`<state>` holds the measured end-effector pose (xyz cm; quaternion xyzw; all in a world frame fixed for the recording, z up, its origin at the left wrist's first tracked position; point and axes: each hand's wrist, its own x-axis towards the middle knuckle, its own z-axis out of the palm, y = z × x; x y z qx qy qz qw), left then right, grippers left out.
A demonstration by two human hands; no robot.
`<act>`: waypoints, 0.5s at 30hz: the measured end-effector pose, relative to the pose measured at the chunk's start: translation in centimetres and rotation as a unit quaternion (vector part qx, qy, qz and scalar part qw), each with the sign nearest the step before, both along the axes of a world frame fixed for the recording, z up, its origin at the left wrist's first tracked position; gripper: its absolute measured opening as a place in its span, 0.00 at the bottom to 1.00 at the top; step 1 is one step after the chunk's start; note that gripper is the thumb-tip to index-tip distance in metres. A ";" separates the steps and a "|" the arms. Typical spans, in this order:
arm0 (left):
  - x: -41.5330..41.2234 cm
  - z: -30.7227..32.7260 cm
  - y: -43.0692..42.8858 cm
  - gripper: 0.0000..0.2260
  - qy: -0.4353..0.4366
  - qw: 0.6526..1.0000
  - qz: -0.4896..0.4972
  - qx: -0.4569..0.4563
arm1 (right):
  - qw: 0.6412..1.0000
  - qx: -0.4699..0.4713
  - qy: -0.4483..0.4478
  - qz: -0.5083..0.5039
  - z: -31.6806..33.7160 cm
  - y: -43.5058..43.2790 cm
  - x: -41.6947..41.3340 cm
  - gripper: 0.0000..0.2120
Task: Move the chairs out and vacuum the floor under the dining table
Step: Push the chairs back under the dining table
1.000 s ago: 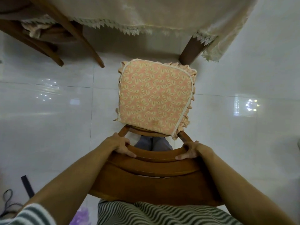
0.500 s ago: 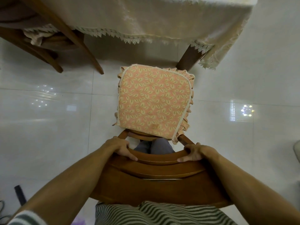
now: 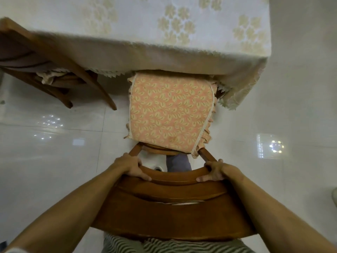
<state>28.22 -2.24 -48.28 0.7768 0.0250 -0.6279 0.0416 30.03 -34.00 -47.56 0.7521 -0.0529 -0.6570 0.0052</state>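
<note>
Since a second ago, the chair (image 3: 173,212) has been brought up to the cloth-covered bench (image 3: 138,21). The front edge of its leaf-patterned cushion (image 3: 169,114) is now tucked beneath the hanging lace hem, where a strip of floor (image 3: 45,161) was seen before. The top rail of the backrest is gripped at both ends. The left hand (image 3: 130,168) is curled over the end farther from the bench's corner, and the right hand (image 3: 215,171) over the end nearer that corner. A second chair (image 3: 54,70) is seen pushed in along the same side of the bench, away from the corner.
</note>
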 end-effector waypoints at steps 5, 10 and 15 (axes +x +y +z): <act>8.6 -0.1 0.1 0.43 0.014 1.000 0.008 0.013 | 1.000 0.014 0.005 0.013 -1.3 -0.3 8.8 0.47; 15.8 -0.2 -0.7 0.46 0.028 0.999 0.023 0.034 | 0.999 0.032 0.035 0.007 -1.6 -1.5 17.5 0.44; 21.6 0.2 -1.0 0.44 0.052 0.997 0.042 0.039 | 0.999 0.027 0.044 0.014 -1.8 -1.4 23.4 0.48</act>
